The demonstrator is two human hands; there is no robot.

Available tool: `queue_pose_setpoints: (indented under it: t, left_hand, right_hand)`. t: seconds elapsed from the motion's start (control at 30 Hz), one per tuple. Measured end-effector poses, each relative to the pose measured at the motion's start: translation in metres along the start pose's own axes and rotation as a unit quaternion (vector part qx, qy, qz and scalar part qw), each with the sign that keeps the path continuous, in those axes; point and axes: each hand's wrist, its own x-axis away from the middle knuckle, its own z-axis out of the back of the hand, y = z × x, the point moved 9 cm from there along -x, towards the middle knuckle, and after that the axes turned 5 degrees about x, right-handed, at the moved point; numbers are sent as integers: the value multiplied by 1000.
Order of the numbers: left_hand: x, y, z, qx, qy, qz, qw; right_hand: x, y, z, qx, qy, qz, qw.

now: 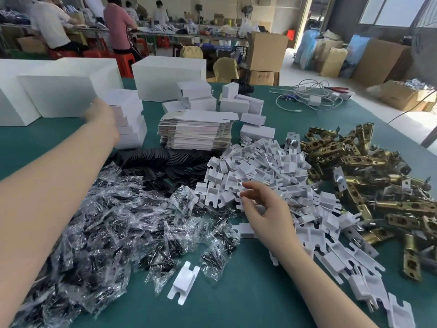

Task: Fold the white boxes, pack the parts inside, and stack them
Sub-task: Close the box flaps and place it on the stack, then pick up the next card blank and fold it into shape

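- Boxes already folded sit in a stack of small white boxes [128, 119] on the far left of the green desk [236, 304]. The left hand [101, 119] reaches to that stack; it is blurry, so I cannot tell its grip.
- Lots of bagged screws [94, 221] wait in front.
- Many flat box blanks [196, 131] in the middle are not folded yet.
- The right hand [262, 209], fingers loose and holding nothing, touches the white inserts [260, 166].
- Gold latch parts [366, 174] lie unpacked on the right. Much work is left.

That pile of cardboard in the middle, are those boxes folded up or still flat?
Still flat. The unfolded box blanks lie stacked in thin layers, flaps spread out.
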Motion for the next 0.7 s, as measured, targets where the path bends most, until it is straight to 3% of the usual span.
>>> queue_pose_setpoints:
  t: [0.07,0.1,0.17,0.23,0.3,0.37,0.43,0.47,0.57,0.7]
  left_hand:
    - [35,10,-3,-22,33,-105,994]
    - [58,10,-10,-13,13,-135,991]
    - [106,1,-33,-7,-94,-169,981]
    - [157,-19,-60,-56,-254,-160,952]
    - [207,-50,-76,-127,-396,-135,899]
    - [241,-85,-83,-228,-462,-166,841]
    - [257,-115,-84,-327,-447,-243,796]
    - [260,-124,-83,-352,-421,-276,789]
    - [264,-135,-74,-320,-367,-350,800]
    - [258,-148,-70,-280,-395,-348,803]
  right_hand:
    - [0,-1,0,5,-2,-3,1000]
    - [0,-1,0,9,-4,-3,1000]
    - [1,-1,0,17,-4,-4,1000]
    - [1,-2,0,20,0,-6,1000]
    - [1,-4,2,32,3,-3,999]
    - [1,-8,2,69,-4,20,997]
    - [1,-14,1,106,-17,47,993]
    - [0,-15,1,117,-18,53,992]
    - [1,-14,6,141,13,49,989]
    - [2,-15,13,108,50,28,992]
